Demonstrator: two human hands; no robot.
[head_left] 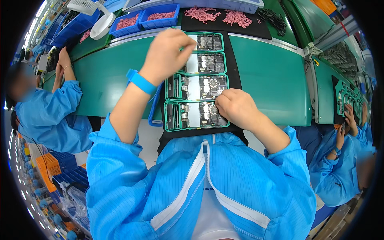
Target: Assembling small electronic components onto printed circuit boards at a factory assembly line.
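Note:
Several green-framed electronic device housings (195, 116) with exposed circuit boards lie in a column on a black mat (236, 72). My left hand (166, 52) is over the left side of the two far housings, its fingers bent and drawn together. What they hold, if anything, is hidden. My right hand (238, 108) is at the right edge of the two nearest housings, fingertips pressed together by the circuit boards. Anything between those fingertips is too small to make out. Around my left wrist is a blue strap (141, 81) with a coiled blue cord (154, 105).
Beyond the green bench (268, 84), blue bins (160, 17) hold small pink pieces. More pink pieces (202, 14) lie loose on a black mat, beside black strips (273, 21). A white fan (102, 26) stands far left. Co-workers in blue (52, 112) sit at both sides.

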